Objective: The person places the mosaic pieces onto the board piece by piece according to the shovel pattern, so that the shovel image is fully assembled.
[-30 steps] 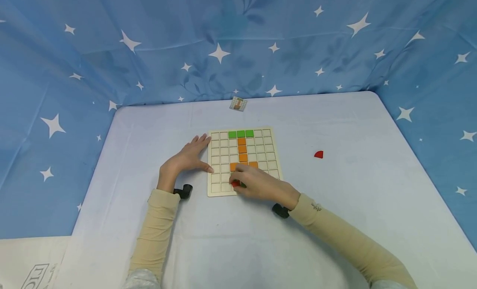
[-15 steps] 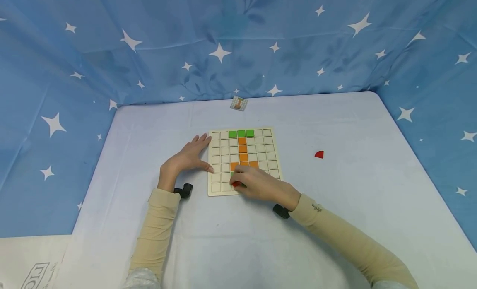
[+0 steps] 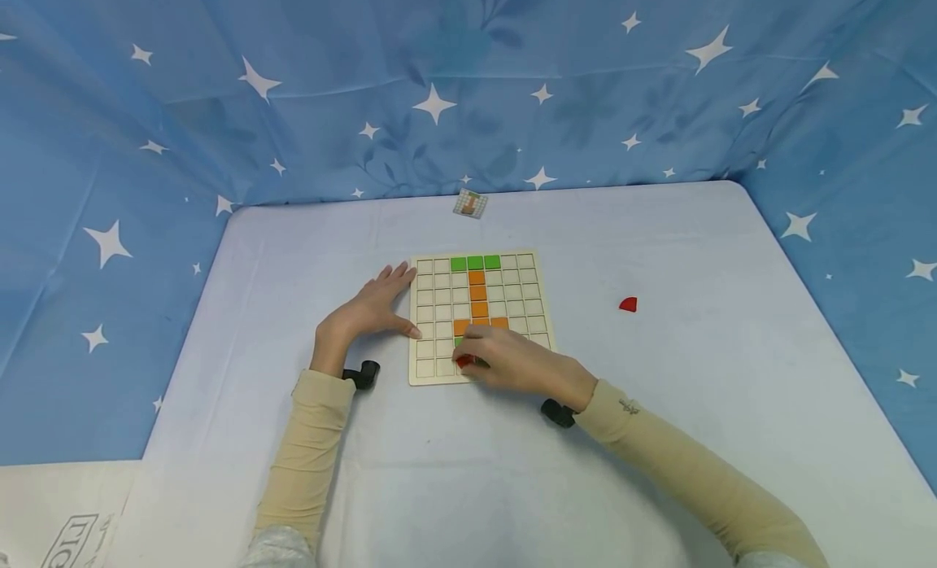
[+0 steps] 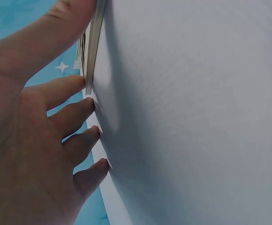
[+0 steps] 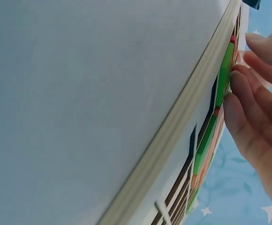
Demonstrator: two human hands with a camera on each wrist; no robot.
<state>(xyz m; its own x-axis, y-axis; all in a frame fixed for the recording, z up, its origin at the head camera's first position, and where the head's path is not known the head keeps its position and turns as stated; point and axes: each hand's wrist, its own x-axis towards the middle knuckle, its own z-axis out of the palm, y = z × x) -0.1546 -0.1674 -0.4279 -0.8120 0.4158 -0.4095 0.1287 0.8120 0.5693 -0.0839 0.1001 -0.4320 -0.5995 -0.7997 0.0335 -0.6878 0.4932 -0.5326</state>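
A cream grid board (image 3: 432, 373) lies on the table, bearing green tiles (image 3: 476, 263) and orange tiles (image 3: 479, 293). My left hand (image 3: 369, 308) is spread at its left edge, thumb and fingertips against the side; the left wrist view shows the fingers (image 4: 75, 115) apart. Over the lower middle squares, my right hand (image 3: 512, 360) has bent fingers and thumb around a small red piece (image 3: 464, 361), whose shape is partly hidden. In the right wrist view, the fingertips (image 5: 234, 110) are close to a green tile (image 5: 225, 70) on the board.
A loose red quarter-circle piece (image 3: 628, 304) lies right of the board. Behind the board is a small pattern card (image 3: 470, 203). A blue star-patterned curtain (image 3: 468, 88) surrounds the back and sides of the white table (image 3: 468, 478).
The right hand stays over the same lower squares with its fingers at the red piece, its wrist shifting very slightly right. The left hand keeps its place at the board's edge.
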